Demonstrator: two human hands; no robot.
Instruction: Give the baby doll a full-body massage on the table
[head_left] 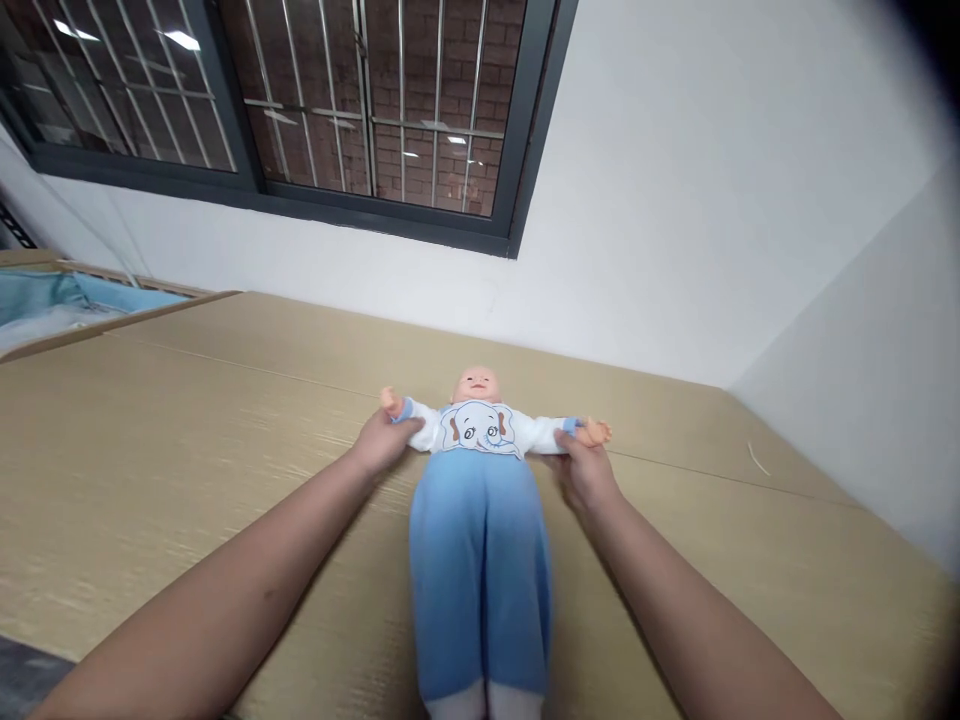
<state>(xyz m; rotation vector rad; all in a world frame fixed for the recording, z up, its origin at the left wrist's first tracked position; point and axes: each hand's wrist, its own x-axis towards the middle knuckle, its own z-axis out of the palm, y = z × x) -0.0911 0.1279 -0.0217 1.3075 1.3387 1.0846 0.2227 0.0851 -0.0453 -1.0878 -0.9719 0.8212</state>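
A baby doll (pixel 478 425) lies on its back on the tan board surface, head toward the wall and both arms spread sideways. It wears a white top with an elephant face and light blue trousers (pixel 481 560). My left hand (pixel 386 440) grips the doll's sleeve near the cuff on the left side, thumb on top. On the right side, my right hand (pixel 589 467) holds the other sleeve close to its blue cuff, with the fingers partly hidden beneath. The doll's small hands stick out past both cuffs.
The tan board (pixel 262 420) meets a white wall (pixel 637 200) below a barred window (pixel 375 110). At the far left stands a box (pixel 127 318) with blue lining. A thin white strip (pixel 758 459) lies at the right.
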